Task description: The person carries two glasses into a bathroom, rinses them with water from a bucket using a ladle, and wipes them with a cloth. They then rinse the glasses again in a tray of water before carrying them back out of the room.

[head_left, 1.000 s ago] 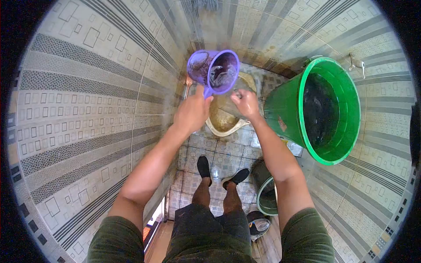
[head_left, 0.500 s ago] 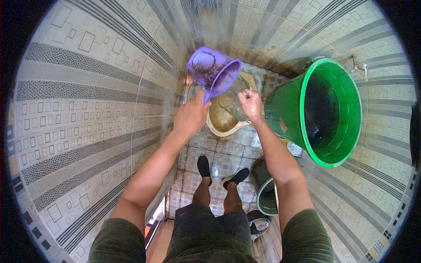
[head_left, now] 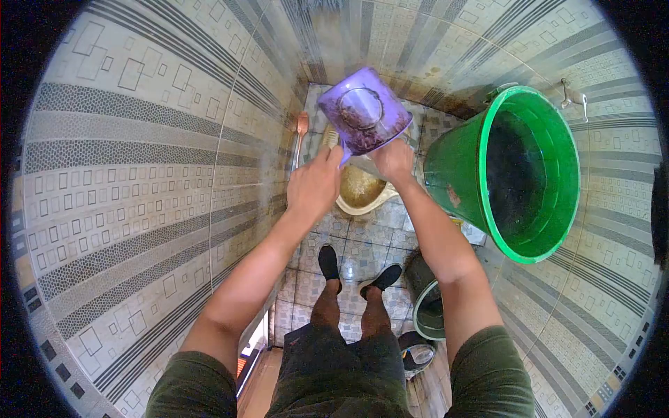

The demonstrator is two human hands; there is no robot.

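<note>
My left hand [head_left: 315, 182] is closed around the handle of a purple water dipper [head_left: 362, 108]. The dipper is tipped over, its base facing up toward me and its rim turned down toward my right hand [head_left: 394, 161]. That hand is closed on a see-through cup [head_left: 364, 163], mostly hidden below the dipper and the fingers. Both hands are above a squat toilet [head_left: 376, 205] with brownish stains in its bowl.
A large green bucket [head_left: 491, 174] holding dark water stands at the right, near a wall tap [head_left: 575, 101]. An orange-headed brush [head_left: 302, 124] leans by the left wall. A smaller dark bucket [head_left: 426, 306] sits beside my feet on the tiled floor.
My left hand has moved slightly right and tipped the dipper further, its base now facing me. The dipper now covers part of my right hand, which has stayed almost in place.
</note>
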